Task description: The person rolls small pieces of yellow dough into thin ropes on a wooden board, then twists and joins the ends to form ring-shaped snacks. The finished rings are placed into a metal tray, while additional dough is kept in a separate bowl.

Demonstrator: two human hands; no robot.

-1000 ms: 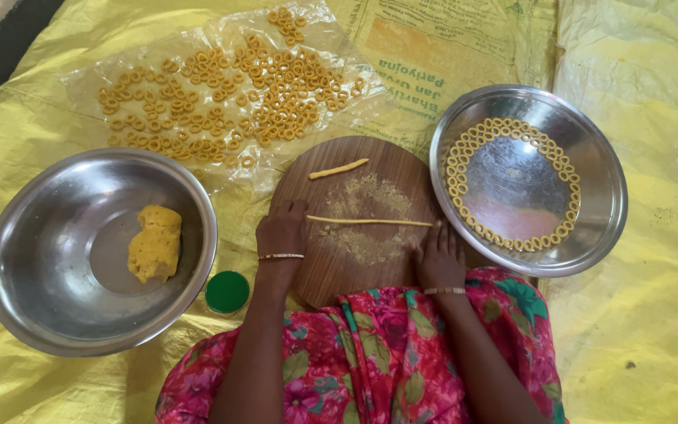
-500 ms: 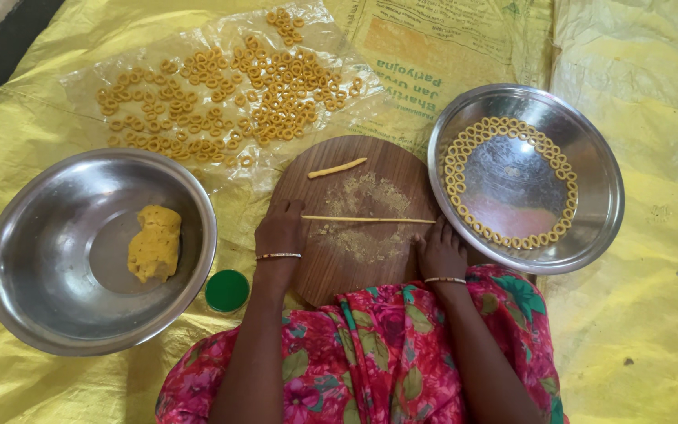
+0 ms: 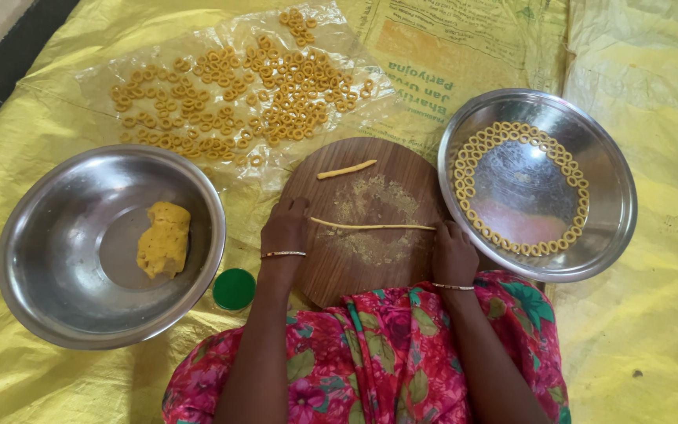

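Note:
A long thin rope of yellow dough (image 3: 374, 227) lies across a round wooden board (image 3: 370, 216). My left hand (image 3: 282, 229) rests palm down on the board with its fingertips at the rope's left end. My right hand (image 3: 453, 251) lies flat at the rope's right end. Neither hand grips anything. A shorter, thicker dough stick (image 3: 346, 169) sits farther up the board. Dough crumbs dust the middle of the board.
A steel bowl (image 3: 56, 306) at left holds a lump of yellow dough (image 3: 164, 239). A steel plate (image 3: 614, 196) at right carries dough rings (image 3: 512, 129) around its rim. Several more rings (image 3: 237, 94) lie on a clear plastic sheet behind. A green lid (image 3: 234, 288) sits near my left wrist.
Both hands have stayed at the ends of the dough rope on the board; the rope looks about the same length and place.

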